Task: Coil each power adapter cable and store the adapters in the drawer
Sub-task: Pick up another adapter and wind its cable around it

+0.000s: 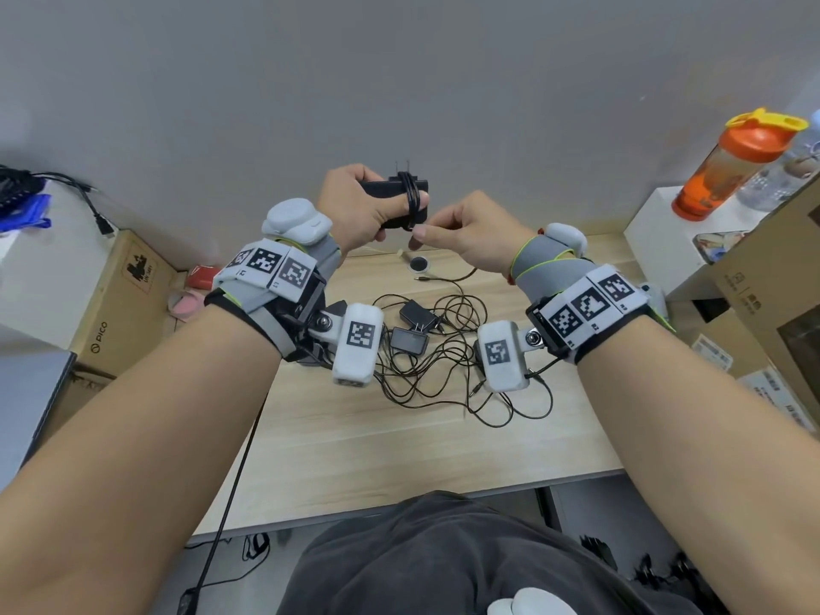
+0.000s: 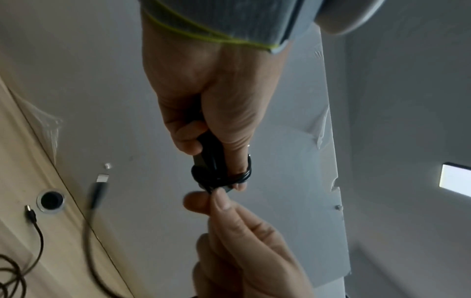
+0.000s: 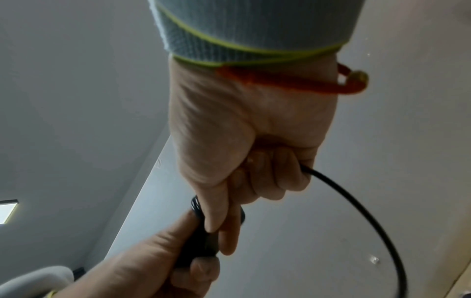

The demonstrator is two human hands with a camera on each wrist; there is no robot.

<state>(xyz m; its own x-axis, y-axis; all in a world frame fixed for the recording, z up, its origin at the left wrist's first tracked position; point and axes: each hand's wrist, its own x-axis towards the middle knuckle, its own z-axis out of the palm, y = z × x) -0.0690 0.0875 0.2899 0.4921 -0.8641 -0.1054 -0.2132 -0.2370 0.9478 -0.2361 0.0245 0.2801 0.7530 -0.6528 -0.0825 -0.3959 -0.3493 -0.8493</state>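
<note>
My left hand (image 1: 364, 206) grips a black power adapter (image 1: 381, 188) held up in front of the wall, its prongs pointing up. Its black cable (image 1: 410, 195) is wound several turns round the body and over my left thumb. My right hand (image 1: 461, 235) pinches the cable's free end just below the adapter; in the right wrist view the cable (image 3: 356, 211) loops out of my curled fingers. In the left wrist view the coil (image 2: 221, 175) sits at my left fingertips, with the right hand (image 2: 219, 203) pinching beneath it. Two more black adapters (image 1: 415, 330) lie on the wooden desk (image 1: 355, 446) amid tangled cables (image 1: 443, 375).
An orange bottle (image 1: 732, 166) stands on a white box at the right, next to cardboard boxes (image 1: 772, 268). Another cardboard box (image 1: 124, 295) sits left of the desk. A round cable grommet (image 1: 419, 264) is at the desk's back edge. No drawer is in view.
</note>
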